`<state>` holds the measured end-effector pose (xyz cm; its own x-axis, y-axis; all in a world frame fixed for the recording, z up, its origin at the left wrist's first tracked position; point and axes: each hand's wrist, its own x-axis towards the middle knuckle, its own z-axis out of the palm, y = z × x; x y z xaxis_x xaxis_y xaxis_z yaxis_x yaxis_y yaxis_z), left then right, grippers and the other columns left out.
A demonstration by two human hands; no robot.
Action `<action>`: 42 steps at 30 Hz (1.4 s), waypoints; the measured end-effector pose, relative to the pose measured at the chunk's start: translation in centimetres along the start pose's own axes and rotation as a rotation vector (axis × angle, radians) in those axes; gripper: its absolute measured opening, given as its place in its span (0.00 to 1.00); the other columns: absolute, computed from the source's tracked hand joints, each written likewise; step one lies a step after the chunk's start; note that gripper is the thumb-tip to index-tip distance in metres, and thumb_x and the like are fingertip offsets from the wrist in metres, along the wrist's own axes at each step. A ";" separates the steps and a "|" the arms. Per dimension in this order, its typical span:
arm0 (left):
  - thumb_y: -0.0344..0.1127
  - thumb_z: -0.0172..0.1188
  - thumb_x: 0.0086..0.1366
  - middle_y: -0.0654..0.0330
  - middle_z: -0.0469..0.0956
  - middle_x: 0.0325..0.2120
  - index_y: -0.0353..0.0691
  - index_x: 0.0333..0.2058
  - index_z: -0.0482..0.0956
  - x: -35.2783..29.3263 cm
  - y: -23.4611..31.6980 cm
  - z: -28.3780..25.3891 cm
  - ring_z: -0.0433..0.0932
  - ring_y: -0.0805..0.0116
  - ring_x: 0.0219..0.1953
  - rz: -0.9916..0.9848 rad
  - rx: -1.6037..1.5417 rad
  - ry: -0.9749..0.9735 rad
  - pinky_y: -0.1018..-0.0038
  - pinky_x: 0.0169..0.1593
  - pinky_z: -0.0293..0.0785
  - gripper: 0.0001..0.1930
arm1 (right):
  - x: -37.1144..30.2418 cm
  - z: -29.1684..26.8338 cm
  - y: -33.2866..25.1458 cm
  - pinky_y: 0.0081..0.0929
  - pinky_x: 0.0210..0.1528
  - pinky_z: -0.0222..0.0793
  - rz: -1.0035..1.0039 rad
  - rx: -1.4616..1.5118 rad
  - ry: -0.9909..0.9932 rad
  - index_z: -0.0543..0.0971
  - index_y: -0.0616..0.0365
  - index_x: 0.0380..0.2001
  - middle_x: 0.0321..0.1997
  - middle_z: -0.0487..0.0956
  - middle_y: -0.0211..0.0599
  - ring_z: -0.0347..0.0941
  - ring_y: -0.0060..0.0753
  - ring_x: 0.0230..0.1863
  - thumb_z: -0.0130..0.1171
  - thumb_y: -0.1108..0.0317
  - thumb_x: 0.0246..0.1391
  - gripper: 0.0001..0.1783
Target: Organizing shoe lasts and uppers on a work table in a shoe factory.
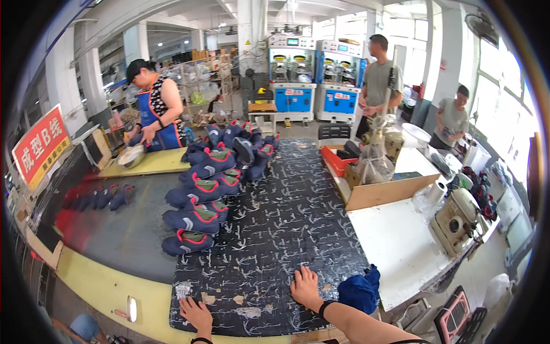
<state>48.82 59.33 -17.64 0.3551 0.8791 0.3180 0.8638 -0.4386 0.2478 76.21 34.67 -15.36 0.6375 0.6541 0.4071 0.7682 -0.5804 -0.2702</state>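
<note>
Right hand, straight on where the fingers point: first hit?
Sliding over the dark patterned cover, the right hand would probably meet the navy shoes first; which one is unclear.

Hands point(306, 288) on black tabletop point(275, 229), navy shoes point(192, 220) beyond

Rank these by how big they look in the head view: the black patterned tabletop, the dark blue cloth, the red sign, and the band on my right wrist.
1. Black patterned tabletop
2. Red sign
3. Dark blue cloth
4. Wristband
Apparent size only; their distances differ.
</note>
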 end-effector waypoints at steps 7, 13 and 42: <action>0.37 0.51 0.58 0.38 0.61 0.53 0.28 0.46 0.67 -0.7 -1.6 0.5 0.56 0.43 0.59 0.015 -0.003 0.087 0.51 0.57 0.52 0.21 | 0.7 0.6 -1.0 0.50 0.57 0.51 -0.023 0.070 0.004 0.70 0.64 0.46 0.54 0.65 0.56 0.58 0.54 0.58 0.54 0.64 0.47 0.23; 0.41 0.54 0.56 0.44 0.64 0.52 0.32 0.46 0.69 0.7 1.3 -0.6 0.58 0.49 0.58 0.043 -0.050 0.059 0.54 0.58 0.51 0.22 | -0.1 0.1 0.6 0.52 0.58 0.48 0.008 0.021 -0.034 0.68 0.68 0.47 0.55 0.64 0.59 0.56 0.57 0.59 0.54 0.65 0.46 0.25; 0.44 0.48 0.61 0.43 0.62 0.56 0.33 0.53 0.66 0.4 -0.1 -0.9 0.55 0.50 0.61 -0.025 0.053 -0.019 0.55 0.60 0.49 0.25 | 0.4 0.7 -0.7 0.51 0.60 0.46 0.023 -0.017 -0.082 0.67 0.70 0.49 0.56 0.64 0.61 0.55 0.57 0.61 0.54 0.68 0.46 0.25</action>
<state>48.56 59.51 -16.68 0.3393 0.8934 0.2944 0.8901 -0.4062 0.2067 75.97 35.68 -15.58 0.6583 0.6776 0.3277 0.7525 -0.6038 -0.2631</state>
